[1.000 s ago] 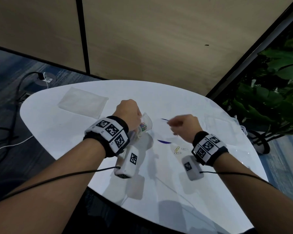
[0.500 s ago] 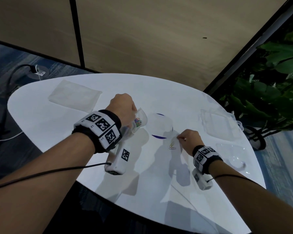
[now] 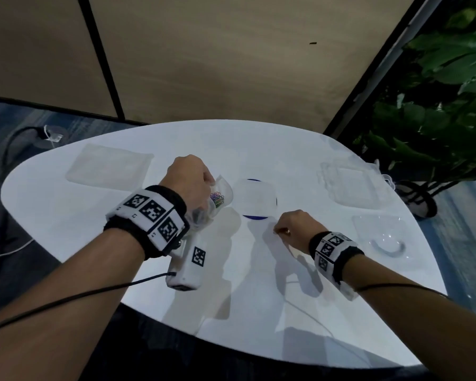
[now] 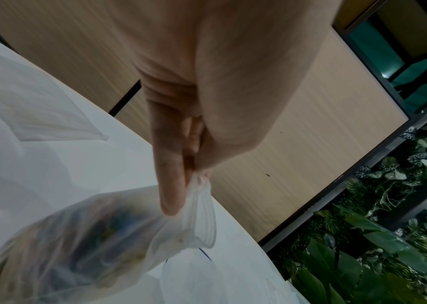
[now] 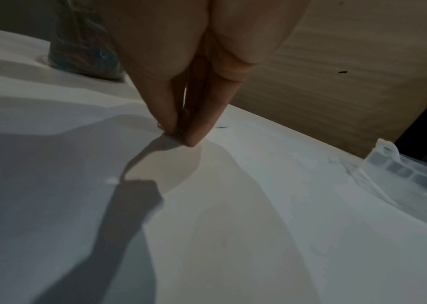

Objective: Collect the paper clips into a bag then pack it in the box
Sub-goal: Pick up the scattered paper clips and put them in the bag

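My left hand (image 3: 208, 185) holds a clear plastic bag (image 3: 220, 196) a little above the white table (image 3: 121, 237), pinching it at its mouth (image 4: 199, 185). Colourful paper clips (image 3: 217, 199) sit inside the bag and show as a blur in the left wrist view (image 4: 90, 236). My right hand (image 3: 278, 231) is down on the table in front of the bag. Its thumb and fingertips (image 5: 194, 137) are pinched together on the surface around a small paper clip (image 5: 159, 124), which is mostly hidden. The clear plastic box (image 3: 352, 185) lies at the right.
A white round piece over a blue disc (image 3: 254, 200) lies between my hands. A clear lid (image 3: 382, 240) sits near the right edge and another clear bag (image 3: 107, 169) at the back left. A plant (image 3: 437, 105) stands beyond the table's right side.
My right hand has dropped from beside the bag to the table and closed its fingertips over the loose clips there. The left hand has kept hold of the bag.
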Demonstrator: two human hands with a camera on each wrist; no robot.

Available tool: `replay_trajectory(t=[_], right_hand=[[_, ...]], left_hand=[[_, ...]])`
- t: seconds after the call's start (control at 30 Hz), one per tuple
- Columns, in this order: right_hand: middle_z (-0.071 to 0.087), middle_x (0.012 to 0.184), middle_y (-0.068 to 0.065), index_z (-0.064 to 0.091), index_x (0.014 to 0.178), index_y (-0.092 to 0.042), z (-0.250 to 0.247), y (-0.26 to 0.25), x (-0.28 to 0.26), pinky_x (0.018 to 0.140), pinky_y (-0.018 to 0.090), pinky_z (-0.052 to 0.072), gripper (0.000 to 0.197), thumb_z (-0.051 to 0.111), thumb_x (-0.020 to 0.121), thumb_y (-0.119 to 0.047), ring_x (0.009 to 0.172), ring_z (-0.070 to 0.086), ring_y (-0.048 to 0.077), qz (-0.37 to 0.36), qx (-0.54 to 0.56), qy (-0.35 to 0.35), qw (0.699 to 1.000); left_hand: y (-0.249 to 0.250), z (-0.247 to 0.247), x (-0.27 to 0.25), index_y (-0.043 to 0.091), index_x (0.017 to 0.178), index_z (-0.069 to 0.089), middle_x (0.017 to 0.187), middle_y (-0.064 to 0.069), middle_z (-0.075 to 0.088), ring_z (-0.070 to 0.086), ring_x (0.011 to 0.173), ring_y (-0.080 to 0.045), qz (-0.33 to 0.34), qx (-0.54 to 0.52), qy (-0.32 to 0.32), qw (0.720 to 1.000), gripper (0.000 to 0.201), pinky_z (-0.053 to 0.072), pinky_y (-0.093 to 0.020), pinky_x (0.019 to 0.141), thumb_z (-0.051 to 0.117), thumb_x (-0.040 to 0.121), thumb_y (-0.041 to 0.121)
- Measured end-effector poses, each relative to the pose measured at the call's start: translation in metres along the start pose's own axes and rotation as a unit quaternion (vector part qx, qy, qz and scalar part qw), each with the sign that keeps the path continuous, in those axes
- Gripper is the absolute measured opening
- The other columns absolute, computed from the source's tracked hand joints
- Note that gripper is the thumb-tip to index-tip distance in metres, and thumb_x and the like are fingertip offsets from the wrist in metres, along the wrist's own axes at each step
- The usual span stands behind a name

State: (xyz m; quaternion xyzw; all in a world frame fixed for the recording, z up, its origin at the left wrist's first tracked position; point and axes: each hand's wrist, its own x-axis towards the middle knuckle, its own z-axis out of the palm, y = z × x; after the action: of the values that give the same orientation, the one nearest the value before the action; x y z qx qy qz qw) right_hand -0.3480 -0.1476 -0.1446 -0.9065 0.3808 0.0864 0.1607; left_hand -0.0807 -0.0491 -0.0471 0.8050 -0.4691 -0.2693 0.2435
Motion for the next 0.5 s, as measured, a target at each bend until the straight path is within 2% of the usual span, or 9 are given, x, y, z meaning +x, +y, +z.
replay_trajectory(t=[0.1,0.17,0.23,0.33,0.4,0.5], right_hand=[[0.074,0.083,-0.004,0.077,0.086,-0.02,-0.003,0.002,0.006,0.077,0.023,0.052,0.009,0.071,0.079,-0.019,0.079,0.067,0.015,0.08,0.045,0.0,0.996],[0.069,0.071,-0.009,0.075,0.078,-0.022,-0.006,0.003,0.01,0.07,0.021,0.053,0.01,0.077,0.07,-0.017,0.069,0.064,0.01,0.123,0.093,-0.025,0.988],[0.065,0.065,-0.012,0.074,0.074,-0.02,-0.008,0.001,0.014,0.068,0.023,0.054,0.011,0.078,0.065,-0.017,0.066,0.061,0.009,0.139,0.104,-0.046,0.984],[0.065,0.062,-0.01,0.072,0.069,-0.019,-0.011,-0.004,0.021,0.063,0.024,0.055,0.014,0.08,0.058,-0.014,0.062,0.062,0.01,0.148,0.083,-0.075,0.983],[0.069,0.063,-0.004,0.072,0.07,-0.015,-0.016,-0.01,0.026,0.063,0.027,0.058,0.012,0.079,0.061,-0.01,0.059,0.068,0.014,0.147,0.089,-0.094,0.981],[0.074,0.068,0.003,0.074,0.074,-0.011,-0.032,-0.024,0.033,0.069,0.028,0.062,0.005,0.076,0.07,-0.008,0.062,0.073,0.018,0.149,0.149,-0.081,0.974]], left_hand=[[0.0,0.001,0.0,0.013,0.097,0.078,0.107,-0.004,0.074,0.07,0.095,-0.021,0.003,0.001,0.001,1.0,0.025,0.058,-0.03,0.085,0.057,0.09,0.002],[0.001,0.002,0.0,0.013,0.097,0.078,0.107,-0.003,0.073,0.069,0.095,-0.021,0.004,0.001,-0.001,1.0,0.025,0.058,-0.03,0.084,0.056,0.09,0.002],[0.0,0.002,0.001,0.013,0.096,0.078,0.106,-0.003,0.074,0.07,0.094,-0.021,0.004,0.001,-0.002,1.0,0.025,0.059,-0.032,0.085,0.057,0.089,0.002],[-0.001,0.002,0.004,0.014,0.096,0.078,0.103,-0.004,0.074,0.068,0.087,-0.02,0.006,0.002,-0.003,1.0,0.025,0.058,-0.027,0.08,0.057,0.089,0.002],[0.0,0.001,0.004,0.014,0.096,0.078,0.103,-0.005,0.074,0.066,0.083,-0.02,0.008,0.003,-0.006,1.0,0.025,0.056,-0.026,0.077,0.057,0.089,0.001],[0.001,0.001,0.001,0.012,0.097,0.078,0.105,-0.007,0.073,0.07,0.09,-0.025,0.013,0.001,-0.011,1.0,0.025,0.058,-0.029,0.082,0.057,0.089,0.001]])
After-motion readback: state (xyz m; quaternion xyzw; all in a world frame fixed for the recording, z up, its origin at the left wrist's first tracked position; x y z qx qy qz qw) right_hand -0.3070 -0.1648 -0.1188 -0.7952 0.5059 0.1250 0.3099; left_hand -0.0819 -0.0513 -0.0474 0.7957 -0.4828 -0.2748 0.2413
